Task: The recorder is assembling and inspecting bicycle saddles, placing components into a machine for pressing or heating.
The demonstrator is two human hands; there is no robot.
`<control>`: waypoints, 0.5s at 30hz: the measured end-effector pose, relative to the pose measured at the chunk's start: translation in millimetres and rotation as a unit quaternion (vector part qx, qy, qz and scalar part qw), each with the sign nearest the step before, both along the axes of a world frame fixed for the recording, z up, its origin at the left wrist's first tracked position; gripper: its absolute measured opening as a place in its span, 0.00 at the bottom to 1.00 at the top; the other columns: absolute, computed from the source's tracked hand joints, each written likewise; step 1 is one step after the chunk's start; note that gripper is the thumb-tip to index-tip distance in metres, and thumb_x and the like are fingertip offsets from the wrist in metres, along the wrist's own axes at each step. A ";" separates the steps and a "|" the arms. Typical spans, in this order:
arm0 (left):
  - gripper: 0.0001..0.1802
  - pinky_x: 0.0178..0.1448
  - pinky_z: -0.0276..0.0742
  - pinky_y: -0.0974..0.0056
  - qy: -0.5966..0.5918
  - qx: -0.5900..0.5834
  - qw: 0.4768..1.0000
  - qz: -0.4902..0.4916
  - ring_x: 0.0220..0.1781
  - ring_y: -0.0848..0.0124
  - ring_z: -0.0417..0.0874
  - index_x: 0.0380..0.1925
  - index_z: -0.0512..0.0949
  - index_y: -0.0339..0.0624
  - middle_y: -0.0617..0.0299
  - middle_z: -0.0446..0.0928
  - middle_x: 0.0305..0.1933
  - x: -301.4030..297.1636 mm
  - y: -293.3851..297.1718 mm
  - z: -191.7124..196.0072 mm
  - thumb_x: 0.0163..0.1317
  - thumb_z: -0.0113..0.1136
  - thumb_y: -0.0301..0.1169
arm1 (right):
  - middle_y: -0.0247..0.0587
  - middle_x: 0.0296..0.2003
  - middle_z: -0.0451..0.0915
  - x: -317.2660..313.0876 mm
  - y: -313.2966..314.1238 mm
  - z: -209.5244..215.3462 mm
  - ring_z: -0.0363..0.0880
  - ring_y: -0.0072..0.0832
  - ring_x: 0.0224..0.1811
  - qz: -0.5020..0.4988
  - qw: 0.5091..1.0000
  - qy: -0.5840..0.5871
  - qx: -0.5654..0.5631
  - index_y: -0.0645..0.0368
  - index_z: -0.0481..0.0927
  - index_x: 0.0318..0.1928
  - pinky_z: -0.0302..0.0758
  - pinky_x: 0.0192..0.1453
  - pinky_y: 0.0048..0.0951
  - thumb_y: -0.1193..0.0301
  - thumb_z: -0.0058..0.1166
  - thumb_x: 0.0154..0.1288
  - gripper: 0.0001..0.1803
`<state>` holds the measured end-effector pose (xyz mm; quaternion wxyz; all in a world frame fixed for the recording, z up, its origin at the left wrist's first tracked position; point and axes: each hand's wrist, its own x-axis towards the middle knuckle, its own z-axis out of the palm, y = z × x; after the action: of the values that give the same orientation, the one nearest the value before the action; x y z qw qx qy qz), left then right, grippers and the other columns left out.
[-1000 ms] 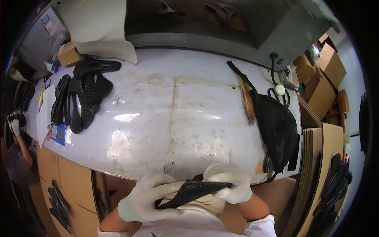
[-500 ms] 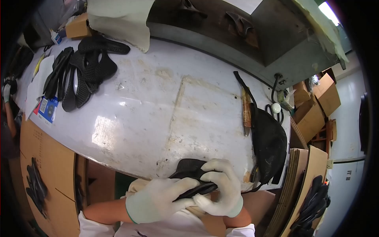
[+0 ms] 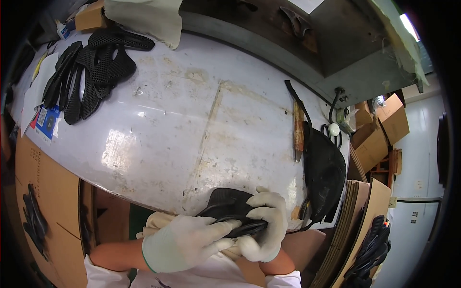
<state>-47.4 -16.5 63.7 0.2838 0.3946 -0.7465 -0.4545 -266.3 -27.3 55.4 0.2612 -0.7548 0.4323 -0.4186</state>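
Note:
At the table's near edge I hold what looks like a black bicycle saddle [image 3: 228,198], curved and smooth, in both gloved hands. My left hand [image 3: 189,240] has its fingers laid over the near left part, the thumb below them. My right hand [image 3: 268,223] is curled round the right end, fingers on top and thumb underneath. Between the hands a folded rim of the piece shows; its underside is hidden. Both gloves are white with pale green cuffs.
Several black honeycomb saddle pads [image 3: 98,67] lie at the far left of the white table [image 3: 158,134]. To the right are a worn knife-like tool [image 3: 298,132] and a black pouch [image 3: 326,175]. Behind stands a grey metal housing [image 3: 355,62]. Cardboard boxes [image 3: 53,187] flank the table.
The view has shifted slightly, so the table things sit a little higher and further left. My left fingers have slid along the piece, and more of its top shows.

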 end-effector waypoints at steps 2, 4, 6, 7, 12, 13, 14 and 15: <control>0.20 0.32 0.83 0.64 0.002 0.002 1.000 -0.002 0.29 0.62 0.88 0.54 0.86 0.43 0.56 0.87 0.35 0.2 1.0 -1.1 0.66 0.70 0.41 | 0.53 0.43 0.77 -3.6 -0.3 -4.2 0.77 0.44 0.42 0.012 1.000 -0.012 0.001 0.62 0.76 0.39 0.77 0.47 0.45 0.66 0.66 0.50 0.18; 0.21 0.38 0.83 0.57 -0.016 0.060 0.998 -0.031 0.33 0.56 0.85 0.58 0.81 0.40 0.51 0.83 0.35 0.7 1.1 3.1 0.70 0.63 0.38 | 0.54 0.44 0.77 -5.3 3.4 -9.5 0.76 0.45 0.42 0.018 1.000 -0.003 0.001 0.62 0.76 0.38 0.77 0.52 0.46 0.65 0.64 0.51 0.17; 0.20 0.36 0.83 0.57 0.004 0.023 0.999 -0.022 0.31 0.57 0.85 0.57 0.82 0.41 0.51 0.82 0.33 -1.3 -0.6 2.6 0.71 0.63 0.39 | 0.54 0.44 0.77 -2.6 6.7 -6.8 0.76 0.45 0.42 0.003 1.000 -0.006 0.012 0.62 0.76 0.38 0.76 0.53 0.46 0.67 0.64 0.50 0.17; 0.19 0.35 0.82 0.58 0.020 -0.015 1.000 -0.010 0.29 0.57 0.84 0.56 0.83 0.41 0.52 0.82 0.30 -1.9 -0.8 2.5 0.71 0.63 0.39 | 0.54 0.44 0.77 -0.3 8.7 -4.8 0.76 0.44 0.42 -0.009 1.000 -0.011 0.022 0.62 0.76 0.37 0.76 0.54 0.45 0.68 0.63 0.49 0.16; 0.18 0.30 0.80 0.59 -0.010 -0.010 1.000 -0.003 0.25 0.59 0.83 0.54 0.84 0.42 0.55 0.80 0.26 -5.7 3.0 0.5 0.70 0.64 0.40 | 0.53 0.45 0.77 2.7 17.9 0.7 0.75 0.43 0.42 -0.038 0.998 -0.011 0.046 0.61 0.77 0.36 0.75 0.55 0.46 0.71 0.60 0.46 0.14; 0.18 0.28 0.79 0.59 -0.013 -0.016 1.000 0.004 0.24 0.60 0.82 0.53 0.84 0.42 0.56 0.79 0.25 -5.9 2.7 0.3 0.69 0.65 0.40 | 0.53 0.46 0.76 3.1 18.2 -0.2 0.75 0.43 0.44 -0.038 0.998 -0.011 0.050 0.61 0.77 0.36 0.75 0.56 0.47 0.72 0.59 0.46 0.14; 0.18 0.28 0.79 0.59 -0.013 -0.017 1.000 0.003 0.24 0.60 0.82 0.53 0.84 0.42 0.56 0.79 0.25 -5.3 3.3 -1.3 0.69 0.65 0.40 | 0.53 0.46 0.76 3.4 17.7 -1.7 0.75 0.43 0.44 -0.040 0.998 -0.012 0.050 0.61 0.77 0.36 0.75 0.56 0.47 0.72 0.59 0.46 0.14; 0.18 0.28 0.79 0.59 -0.017 -0.019 1.000 0.007 0.24 0.60 0.82 0.53 0.85 0.42 0.56 0.79 0.25 -3.6 4.4 -4.0 0.69 0.65 0.40 | 0.53 0.47 0.76 3.5 16.5 -3.6 0.75 0.44 0.46 -0.029 0.998 -0.026 0.050 0.62 0.77 0.36 0.74 0.58 0.48 0.72 0.59 0.47 0.14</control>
<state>-51.1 -12.1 59.7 0.2818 0.4022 -0.7566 -0.4317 -262.8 -10.8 51.9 0.2979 -0.7167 0.4672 -0.4234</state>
